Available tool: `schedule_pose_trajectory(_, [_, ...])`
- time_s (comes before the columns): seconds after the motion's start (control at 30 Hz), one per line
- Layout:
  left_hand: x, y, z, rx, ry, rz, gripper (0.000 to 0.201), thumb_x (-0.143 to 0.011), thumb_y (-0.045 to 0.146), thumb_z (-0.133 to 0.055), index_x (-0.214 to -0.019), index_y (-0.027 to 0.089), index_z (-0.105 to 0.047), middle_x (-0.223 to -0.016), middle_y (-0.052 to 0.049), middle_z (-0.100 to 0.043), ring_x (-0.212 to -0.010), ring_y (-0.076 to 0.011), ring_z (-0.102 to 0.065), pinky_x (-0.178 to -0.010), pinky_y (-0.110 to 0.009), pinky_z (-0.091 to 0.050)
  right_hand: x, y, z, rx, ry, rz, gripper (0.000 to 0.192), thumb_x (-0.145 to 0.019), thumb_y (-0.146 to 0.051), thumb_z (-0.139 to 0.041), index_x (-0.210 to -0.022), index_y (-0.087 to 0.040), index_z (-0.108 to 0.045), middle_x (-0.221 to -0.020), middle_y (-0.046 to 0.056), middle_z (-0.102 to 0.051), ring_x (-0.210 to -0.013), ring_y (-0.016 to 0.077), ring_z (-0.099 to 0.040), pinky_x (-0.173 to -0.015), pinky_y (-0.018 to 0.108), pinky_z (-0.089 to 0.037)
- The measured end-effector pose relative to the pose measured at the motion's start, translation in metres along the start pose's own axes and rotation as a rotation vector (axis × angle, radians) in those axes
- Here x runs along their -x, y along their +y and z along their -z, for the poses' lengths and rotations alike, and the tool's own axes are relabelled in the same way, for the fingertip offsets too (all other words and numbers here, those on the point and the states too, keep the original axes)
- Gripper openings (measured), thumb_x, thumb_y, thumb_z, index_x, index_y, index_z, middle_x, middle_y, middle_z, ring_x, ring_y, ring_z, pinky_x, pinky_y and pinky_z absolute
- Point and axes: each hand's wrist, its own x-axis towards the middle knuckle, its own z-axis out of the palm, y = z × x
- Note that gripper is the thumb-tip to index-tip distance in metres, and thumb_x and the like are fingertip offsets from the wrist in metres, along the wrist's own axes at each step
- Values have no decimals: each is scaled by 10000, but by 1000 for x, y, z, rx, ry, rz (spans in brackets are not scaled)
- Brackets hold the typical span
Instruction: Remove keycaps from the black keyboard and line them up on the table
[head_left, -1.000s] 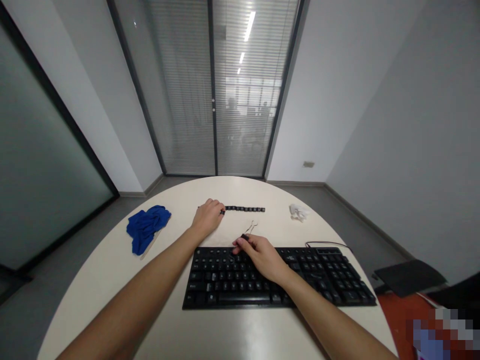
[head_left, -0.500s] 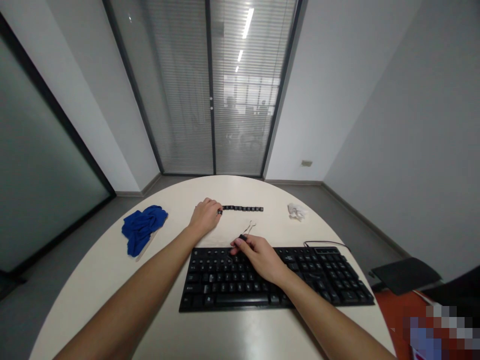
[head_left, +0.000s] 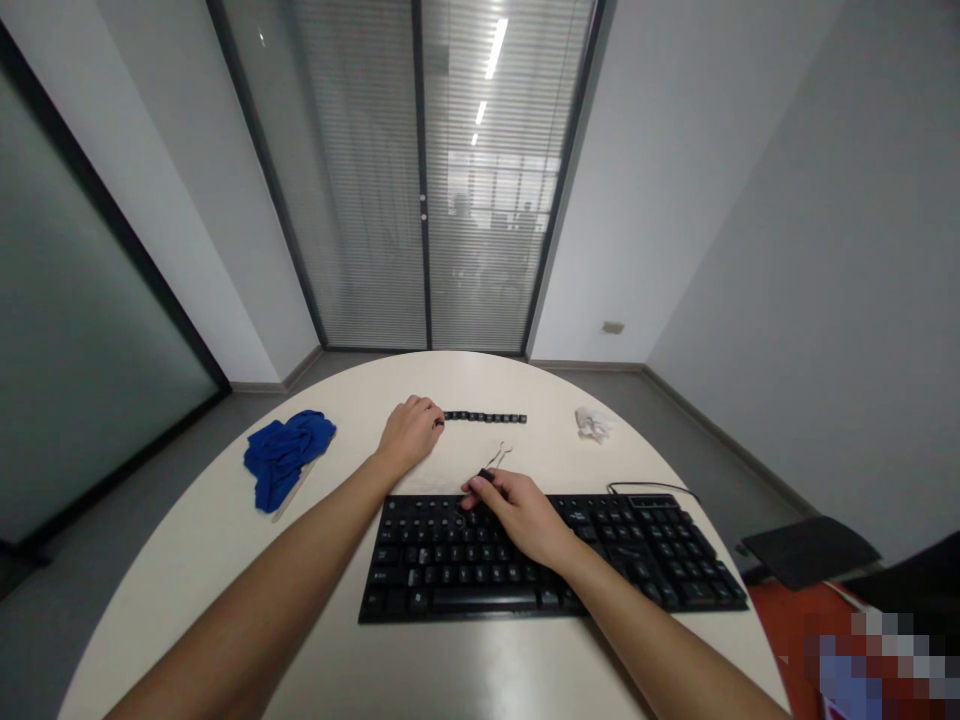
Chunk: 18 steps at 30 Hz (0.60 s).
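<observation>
My left hand (head_left: pixel 409 432) is closed at the left end of a row of black keycaps (head_left: pixel 486 417), with a dark keycap partly hidden under its fingertips. My right hand (head_left: pixel 525 515) rests over the upper middle of a black keyboard (head_left: pixel 472 600). Its fingers wrap round the black handle of a keycap puller (head_left: pixel 498 457), whose two thin wire prongs point away from me. Part of the keyboard's top rows lies hidden under that hand.
On the left of the round table (head_left: pixel 480 670) lies a bunched blue cloth (head_left: pixel 289 450), a thin pale strip along its edge. A crumpled white tissue (head_left: pixel 593 424) sits at the right. The keyboard's cable (head_left: pixel 652 486) curls behind it. A chair (head_left: pixel 814 550) stands beyond the right edge.
My left hand has shifted very slightly at the row's left end, and the keycap under its fingers shows less. My right hand holds the puller in the same place.
</observation>
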Motion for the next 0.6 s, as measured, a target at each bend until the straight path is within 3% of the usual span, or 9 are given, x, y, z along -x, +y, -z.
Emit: schedule_pose_trajectory(0.6, [8, 2, 6, -23, 50, 26, 135, -875, 197, -591, -988, 214, -663, -1037, -75, -659, -1030, -263, -539, -889, -372, -436, -1, -1, 0, -25, -5, -3, 428, -985, -470, -435, -868, -203, -748, -904, 32, -740, -894, 197, -657, -864, 294, -445])
